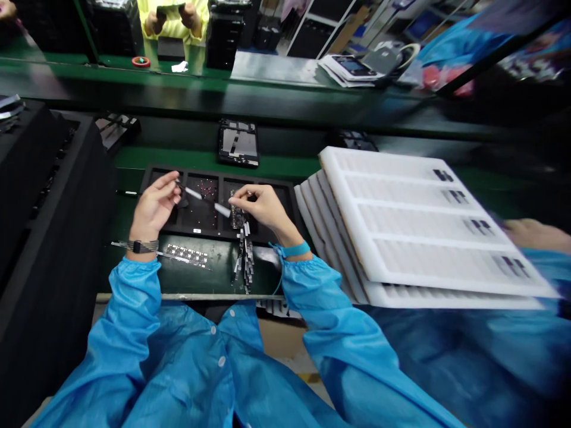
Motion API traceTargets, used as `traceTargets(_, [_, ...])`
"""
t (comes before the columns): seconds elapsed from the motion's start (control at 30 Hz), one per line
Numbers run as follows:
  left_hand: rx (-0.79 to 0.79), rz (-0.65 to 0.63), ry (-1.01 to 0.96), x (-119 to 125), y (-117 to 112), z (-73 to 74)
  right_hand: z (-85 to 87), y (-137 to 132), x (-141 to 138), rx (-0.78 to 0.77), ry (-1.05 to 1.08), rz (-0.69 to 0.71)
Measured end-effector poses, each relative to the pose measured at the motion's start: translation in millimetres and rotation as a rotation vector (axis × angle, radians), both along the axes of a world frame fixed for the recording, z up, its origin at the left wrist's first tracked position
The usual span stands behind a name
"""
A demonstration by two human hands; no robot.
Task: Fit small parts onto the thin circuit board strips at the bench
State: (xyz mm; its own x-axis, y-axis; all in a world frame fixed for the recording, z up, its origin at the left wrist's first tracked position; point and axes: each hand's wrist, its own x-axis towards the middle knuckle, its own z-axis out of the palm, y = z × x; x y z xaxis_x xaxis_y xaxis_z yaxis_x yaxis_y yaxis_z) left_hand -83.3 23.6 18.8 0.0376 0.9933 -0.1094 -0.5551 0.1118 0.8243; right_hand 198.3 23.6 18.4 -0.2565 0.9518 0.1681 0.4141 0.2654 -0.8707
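Note:
My left hand [156, 204] is closed in a pinch on one end of a thin strip with white sections [193, 194], which looks like a flex cable. Its other end runs to the pinched fingertips of my right hand [264, 207]. The strip slants over a black compartment tray [182, 224] holding small red and dark bits. Small circuit boards [235, 215] stand in a row in the tray, just under my right fingertips. A bunch of similar strips [244, 258] hangs over the tray's near edge. A row of small boards [185, 255] lies near my left wrist.
White foam trays [401, 220] are stacked at right, the top one holding dark pieces. An opened device [238, 142] lies behind the black tray. Black foam boxes [57, 196] stand at left. A co-worker's hand [535, 233] is at far right; another person [173, 21] works across the bench.

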Motion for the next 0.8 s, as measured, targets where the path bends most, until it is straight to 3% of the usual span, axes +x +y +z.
traceTargets(0.1, [0.015, 0.135, -0.131, -25, 5, 5.3, 3.5, 5, -20, 0.028, -0.234, 0.272])
traceTargets(0.17, [0.014, 0.191, -0.199, -34, 6, 6.3, 1.4, 10, -43, 0.035, -0.405, 0.343])
traceTargets(0.27, [-0.008, 0.208, -0.277, -39, 7, 4.8, -4.8, 17, -78, -0.020, -0.623, 0.234])
traceTargets(0.4, [-0.040, 0.200, -0.288, -38, 9, 0.3, -12.3, 15, -106, -0.137, -0.760, 0.105])
traceTargets(0.5, [-0.080, 0.188, -0.271, -34, 10, -2.3, -17.2, 6, -114, -0.169, -0.779, 0.085])
traceTargets(0.63, [-0.143, 0.169, -0.213, -24, 7, -3.3, -22.7, -2, -113, -0.093, -0.799, 0.078])
traceTargets(0.8, [-0.091, 0.141, -0.069, -11, 3, -3.3, -20.1, 3, -91, -0.082, -0.453, 0.114])
